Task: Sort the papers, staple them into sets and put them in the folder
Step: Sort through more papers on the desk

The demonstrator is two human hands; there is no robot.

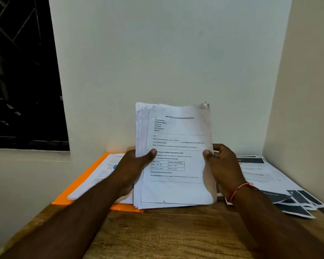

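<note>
Above the wooden surface, both hands grip an upright stack of papers: left hand and right hand pinching opposite edges, thumbs in front; corner possibly stapled

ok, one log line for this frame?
phase: sorting | left hand: grips paper stack left edge | right hand: grips right edge | paper stack: upright above table | orange folder: left, sheets on it | dark-printed sheets: right

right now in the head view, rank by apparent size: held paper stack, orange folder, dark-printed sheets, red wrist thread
1. held paper stack, though nearest the camera
2-3. orange folder and dark-printed sheets: both partly covered, too alike to rank
4. red wrist thread
</note>
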